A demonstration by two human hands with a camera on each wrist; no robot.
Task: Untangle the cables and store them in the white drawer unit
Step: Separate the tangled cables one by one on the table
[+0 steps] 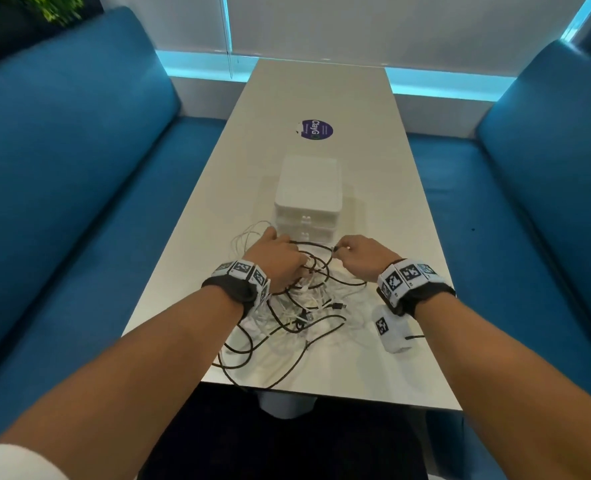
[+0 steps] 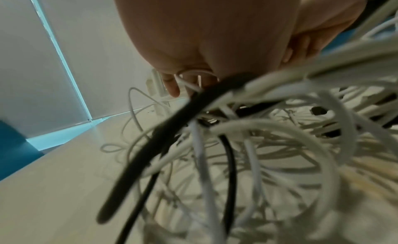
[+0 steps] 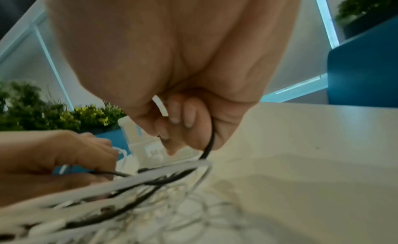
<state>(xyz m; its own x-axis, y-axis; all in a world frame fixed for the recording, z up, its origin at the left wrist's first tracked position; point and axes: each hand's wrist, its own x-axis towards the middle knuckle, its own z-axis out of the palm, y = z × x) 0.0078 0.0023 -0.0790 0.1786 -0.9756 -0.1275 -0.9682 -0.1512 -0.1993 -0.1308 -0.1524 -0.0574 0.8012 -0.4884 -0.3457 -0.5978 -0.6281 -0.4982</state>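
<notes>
1. The white drawer unit (image 1: 308, 195) stands upright mid-surface (image 1: 384, 188), drawer fronts facing the person.
2. The cables (image 1: 297, 313) sprawl tangled just before it.
3. The left hand (image 1: 276, 261) curls into white strands.
4. The right hand (image 1: 363, 256) pinches a black cable (image 3: 210, 145).

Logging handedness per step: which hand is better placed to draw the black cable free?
Probably the right hand: it already pinches the black cable near its end, while the left hand grips the tangle.
</notes>
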